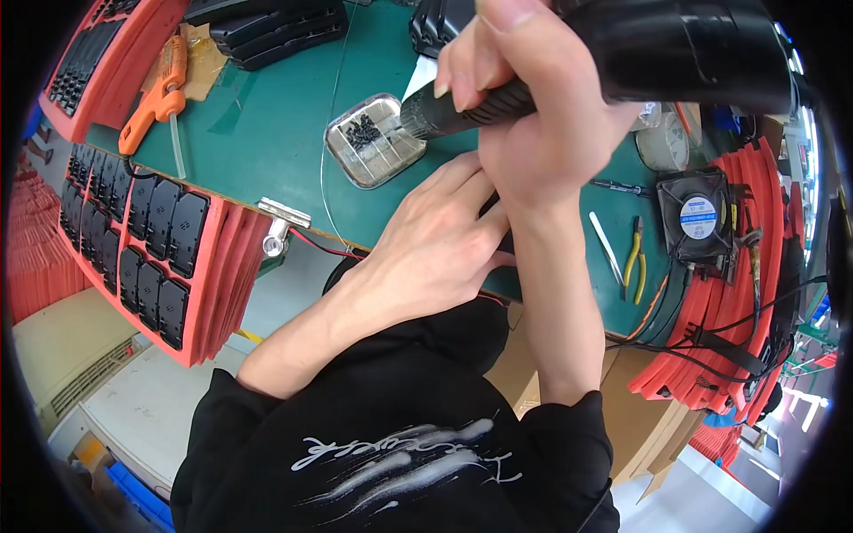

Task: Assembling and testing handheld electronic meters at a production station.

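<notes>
Where hands work: green bench mat, red trays.

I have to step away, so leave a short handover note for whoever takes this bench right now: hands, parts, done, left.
Right hand: gripping a black handheld power tool, its tip over the small metal tray of tiny black parts.
Left hand: flat on the green mat, covering a dark piece I cannot make out.
Nearby: yellow-handled pliers, tweezers, a small fan.
Done: cannot tell.
Left: whatever lies under the left hand.
</notes>
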A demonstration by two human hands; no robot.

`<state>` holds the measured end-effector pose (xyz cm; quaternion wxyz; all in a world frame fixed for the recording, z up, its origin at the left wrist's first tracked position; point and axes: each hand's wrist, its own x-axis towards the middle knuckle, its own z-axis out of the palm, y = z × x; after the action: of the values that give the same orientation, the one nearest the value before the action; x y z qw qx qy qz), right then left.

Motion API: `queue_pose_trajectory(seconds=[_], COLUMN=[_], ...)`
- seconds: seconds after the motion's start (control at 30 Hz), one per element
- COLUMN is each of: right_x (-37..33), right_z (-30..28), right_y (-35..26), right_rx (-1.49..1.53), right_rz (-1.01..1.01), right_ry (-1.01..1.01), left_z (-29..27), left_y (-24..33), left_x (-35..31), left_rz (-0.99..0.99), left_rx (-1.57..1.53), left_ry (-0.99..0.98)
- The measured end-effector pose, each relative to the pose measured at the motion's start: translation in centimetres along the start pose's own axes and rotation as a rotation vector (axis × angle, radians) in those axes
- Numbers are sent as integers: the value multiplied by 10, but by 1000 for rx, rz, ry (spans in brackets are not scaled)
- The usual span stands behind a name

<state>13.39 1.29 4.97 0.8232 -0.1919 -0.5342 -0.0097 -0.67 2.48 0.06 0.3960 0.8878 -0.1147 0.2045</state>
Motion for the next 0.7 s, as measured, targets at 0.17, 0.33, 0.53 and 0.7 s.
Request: queue_pose_trajectory(seconds=[0.17, 0.33, 0.53, 0.7], right_x=[4, 10, 15, 10], right_z=[53, 34, 1, 6], right_y=[-38, -70, -129, -160], right_rx=[-388, -282, -158, -278], right_rz=[670, 517, 321, 346], right_ry=[576, 281, -46, 16], left_z=[3, 1, 7, 0], left_y=[-4, -1, -10, -12], left_x=[-3, 0, -3, -4], left_rz=[7, 12, 44, -7], left_rx=[0, 2, -201, -305], left_ry=[50, 52, 281, 381])
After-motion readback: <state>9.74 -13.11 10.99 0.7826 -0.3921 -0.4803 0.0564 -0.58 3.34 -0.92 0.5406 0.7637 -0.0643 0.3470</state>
